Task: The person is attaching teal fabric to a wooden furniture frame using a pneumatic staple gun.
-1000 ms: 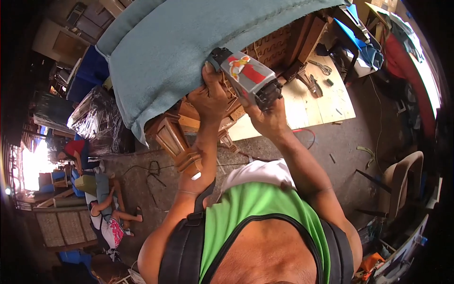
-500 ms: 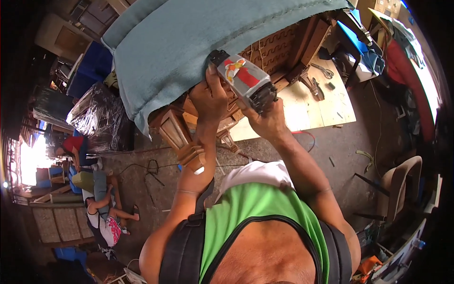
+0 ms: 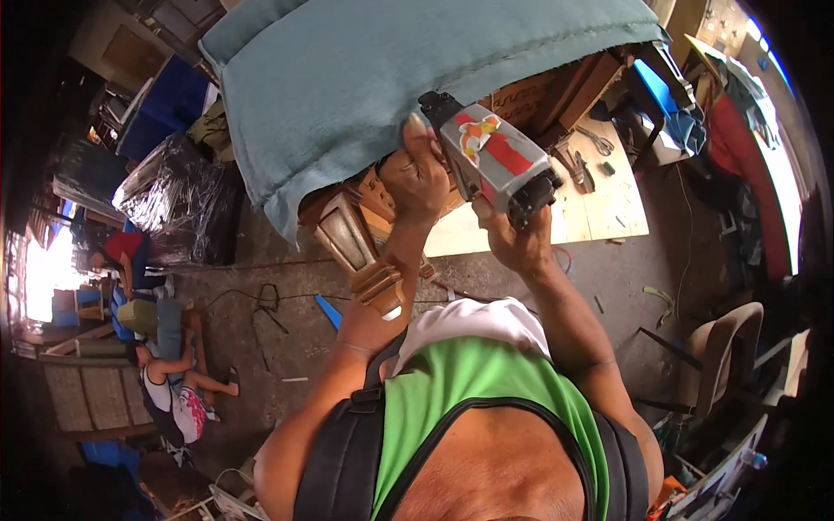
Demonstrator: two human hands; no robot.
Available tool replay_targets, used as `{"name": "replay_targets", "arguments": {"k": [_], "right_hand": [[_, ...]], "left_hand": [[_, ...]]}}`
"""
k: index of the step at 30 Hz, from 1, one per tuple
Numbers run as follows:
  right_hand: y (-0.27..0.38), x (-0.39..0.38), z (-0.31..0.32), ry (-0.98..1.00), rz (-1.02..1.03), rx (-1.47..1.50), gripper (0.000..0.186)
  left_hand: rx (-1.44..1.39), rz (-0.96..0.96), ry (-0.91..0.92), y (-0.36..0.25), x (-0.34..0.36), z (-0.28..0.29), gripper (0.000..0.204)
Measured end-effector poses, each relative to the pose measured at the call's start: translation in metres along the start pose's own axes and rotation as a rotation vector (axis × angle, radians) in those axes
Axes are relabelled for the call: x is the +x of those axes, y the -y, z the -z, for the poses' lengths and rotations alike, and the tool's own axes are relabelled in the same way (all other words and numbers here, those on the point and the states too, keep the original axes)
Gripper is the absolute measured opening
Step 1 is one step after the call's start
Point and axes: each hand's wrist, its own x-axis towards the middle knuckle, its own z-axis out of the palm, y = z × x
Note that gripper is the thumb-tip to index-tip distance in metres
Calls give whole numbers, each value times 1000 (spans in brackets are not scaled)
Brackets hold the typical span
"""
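Observation:
My right hand [image 3: 519,239] is wrapped round a staple gun [image 3: 499,149] with a grey body, a red and yellow sticker and black ends. Its black nose lies close to the lower edge of the blue-grey upholstery fabric [image 3: 347,95] on a wooden-framed sofa. At that edge, left of the nose, my left hand [image 3: 419,178] grips the fabric with the thumb on the outside; most of its fingers are hidden. A carved wooden leg [image 3: 347,234] of the sofa projects over my left forearm.
A light board [image 3: 617,204] on the floor carries scissors [image 3: 595,139] and pliers [image 3: 580,171]. An office-style chair [image 3: 730,356] stands right. Plastic-wrapped furniture [image 3: 178,200] is at left, with two people [image 3: 178,382] working beyond it. A dark cable [image 3: 269,300] lies on the floor.
The staple gun and my right hand have shifted right and slightly down. My left hand has moved a little right along the fabric edge. The whole view has shifted slightly as well.

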Motion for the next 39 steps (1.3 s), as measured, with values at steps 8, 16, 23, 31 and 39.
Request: {"name": "replay_targets", "arguments": {"k": [8,16,23,31,39], "right_hand": [[-1,15,-10,20,71,-79,29],[7,-12,19,96,-263,131,19],[14,-33,45,-58,-120,279,44],[42,-17,18,-36,10,350,43],[39,-27,35,-103,26,425,34]], "left_hand": [[-5,74,50,-11,7,10,48],[264,-363,543,-1,-65,71,13],[1104,-114,-328,-42,-48,282,9],[1164,-963,687,-117,70,98,50],[791,-509,568,-105,99,103,17]]}}
